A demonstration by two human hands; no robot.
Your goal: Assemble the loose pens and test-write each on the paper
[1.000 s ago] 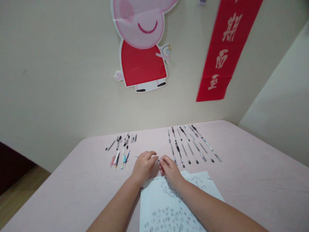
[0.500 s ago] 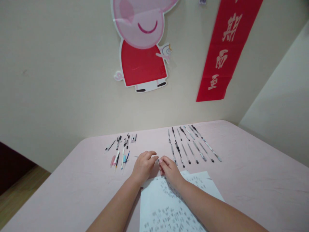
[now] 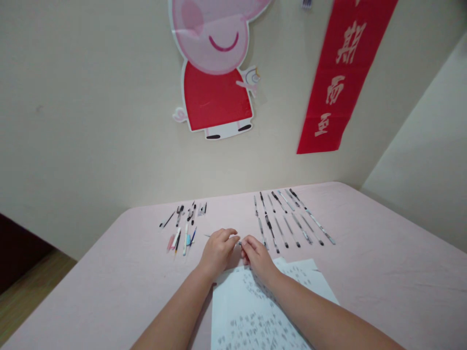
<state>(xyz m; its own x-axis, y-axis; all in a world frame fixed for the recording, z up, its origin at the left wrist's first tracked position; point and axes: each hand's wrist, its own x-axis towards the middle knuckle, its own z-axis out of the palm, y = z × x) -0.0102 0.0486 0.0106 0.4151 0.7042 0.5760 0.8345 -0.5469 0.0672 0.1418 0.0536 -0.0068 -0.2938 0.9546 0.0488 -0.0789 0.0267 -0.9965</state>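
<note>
Both hands meet over the table just beyond the written sheets. My left hand (image 3: 219,248) is curled with its fingers around a thin pen (image 3: 239,243), whose slim end pokes out to the left of the hand. The other end of the pen is pinched by the thumb and fingers of my right hand (image 3: 254,252). Most of the pen's length is hidden by the left hand. Sheets of paper (image 3: 233,296) with dark handwriting lie under my right forearm.
Several pens (image 3: 286,231) lie in two rows at the right. Toward the left lie several pen parts (image 3: 178,216) and, nearer, coloured pens (image 3: 185,239). All rest on a pink table (image 3: 109,287) against a wall with a cartoon pig cutout (image 3: 219,97) and a red banner (image 3: 330,116).
</note>
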